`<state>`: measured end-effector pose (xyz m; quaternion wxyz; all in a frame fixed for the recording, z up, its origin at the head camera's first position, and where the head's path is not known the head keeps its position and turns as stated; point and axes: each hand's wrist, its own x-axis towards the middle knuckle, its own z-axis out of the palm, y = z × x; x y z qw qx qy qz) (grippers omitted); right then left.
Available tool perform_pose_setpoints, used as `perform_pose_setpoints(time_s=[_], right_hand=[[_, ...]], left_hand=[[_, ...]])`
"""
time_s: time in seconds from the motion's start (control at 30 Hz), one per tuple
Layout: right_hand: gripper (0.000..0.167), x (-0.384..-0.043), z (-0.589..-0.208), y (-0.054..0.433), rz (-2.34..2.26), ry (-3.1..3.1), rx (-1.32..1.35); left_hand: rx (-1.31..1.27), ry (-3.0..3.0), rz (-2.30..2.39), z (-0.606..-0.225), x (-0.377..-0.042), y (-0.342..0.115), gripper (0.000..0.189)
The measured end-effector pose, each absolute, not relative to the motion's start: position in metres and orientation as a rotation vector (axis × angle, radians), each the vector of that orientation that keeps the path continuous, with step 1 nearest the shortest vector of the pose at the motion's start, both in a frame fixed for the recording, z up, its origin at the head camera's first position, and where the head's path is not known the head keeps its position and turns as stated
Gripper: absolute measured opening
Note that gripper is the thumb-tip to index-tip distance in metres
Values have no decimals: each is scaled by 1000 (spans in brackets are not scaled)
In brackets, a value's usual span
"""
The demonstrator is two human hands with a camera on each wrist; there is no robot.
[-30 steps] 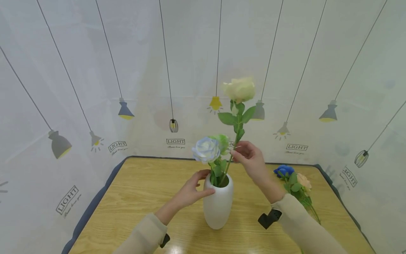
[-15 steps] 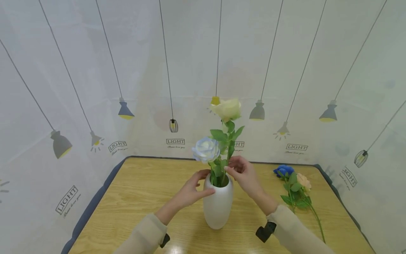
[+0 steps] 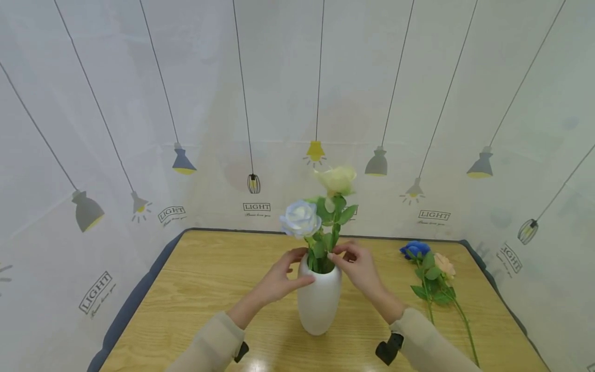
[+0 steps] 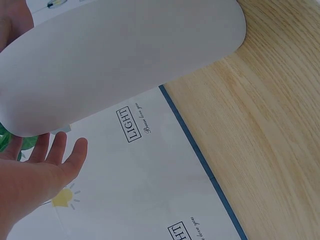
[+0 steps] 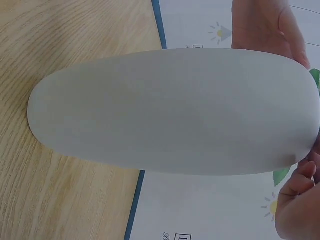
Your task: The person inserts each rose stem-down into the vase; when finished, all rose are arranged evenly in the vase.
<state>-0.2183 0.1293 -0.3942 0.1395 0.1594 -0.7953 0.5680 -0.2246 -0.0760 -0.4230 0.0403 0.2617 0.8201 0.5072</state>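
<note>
A tall white vase (image 3: 318, 305) stands upright on the table. My left hand (image 3: 281, 279) holds it at the mouth, thumb on the near side of the rim. In the left wrist view, the fingers of the left hand (image 4: 45, 172) reach along the vase's mouth. Just over the rim, my right hand (image 3: 360, 268) pinches the green stem of a cream rose (image 3: 337, 181), whose lower end is hidden inside the vase. Left of it in the same vase is a pale blue rose (image 3: 301, 219). The right wrist view shows curled fingers of the right hand (image 5: 302, 200) by the mouth.
On the right of the wooden table (image 3: 200, 299) lie a dark blue rose (image 3: 415, 250) and a peach rose (image 3: 444, 265), stems toward me. A pale wall sheet (image 3: 209, 103) printed with lamps rises behind the dark table edge.
My right hand has moved down and slightly left with the cream rose, so its bloom is lower and its stem deeper in the vase. The left hand stays at the rim.
</note>
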Motion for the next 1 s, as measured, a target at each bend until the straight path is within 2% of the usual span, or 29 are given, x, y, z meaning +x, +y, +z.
perform_pose_setpoints(time_s=[0.3, 0.63, 0.83, 1.0], right_hand=[[13, -233, -412, 134, 1603, -2364, 412], [11, -216, -384, 133, 1779, -2338, 352], [13, -234, -384, 145, 1886, -2111, 342], [18, -240, -381, 148, 1903, -2077, 369]], left_hand=[[798, 2516, 1550, -422, -226, -76, 63], [805, 2505, 1566, -424, -223, -75, 62], [807, 2494, 1581, -421, -221, -75, 61], [796, 2469, 1595, -400, -210, -74, 61]])
